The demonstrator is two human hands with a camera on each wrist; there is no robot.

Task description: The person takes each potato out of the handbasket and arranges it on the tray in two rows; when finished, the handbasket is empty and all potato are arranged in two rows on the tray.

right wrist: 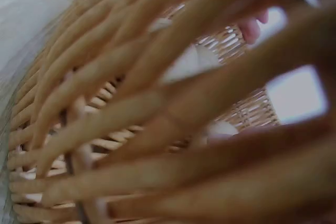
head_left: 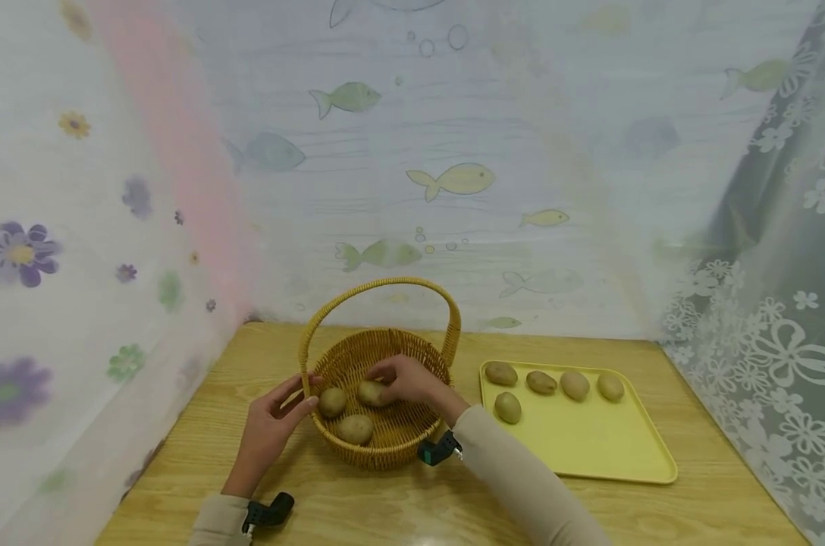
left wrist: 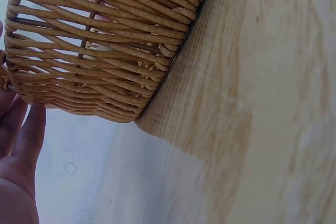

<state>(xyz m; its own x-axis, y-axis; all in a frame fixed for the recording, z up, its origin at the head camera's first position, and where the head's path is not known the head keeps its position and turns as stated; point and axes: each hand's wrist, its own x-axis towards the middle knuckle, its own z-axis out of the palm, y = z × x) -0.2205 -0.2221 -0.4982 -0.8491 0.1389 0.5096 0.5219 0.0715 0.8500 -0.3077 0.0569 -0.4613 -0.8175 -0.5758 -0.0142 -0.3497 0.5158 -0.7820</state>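
Note:
A round wicker basket [head_left: 393,449] with a tall arched handle stands on the wooden table. At its left side, my left hand [head_left: 268,425] holds the rim by the foot of the handle, thumb toward me and fingers behind; fingertips [left wrist: 32,124] show against the weave in the left wrist view. Inside the basket, my right hand [head_left: 412,379] grips a potato [head_left: 371,393] with thumb and fingers. Two more potatoes lie near it, one at the left wall [head_left: 332,402] and one nearer the front [head_left: 356,429]. Blurred basket strands [right wrist: 157,108] cover most of the right wrist view.
To the right of the basket lies a yellow tray [head_left: 590,447] with several potatoes along its back and left part. Patterned curtains [head_left: 412,212] with fish and flowers enclose the table [head_left: 358,508] at the back and both sides.

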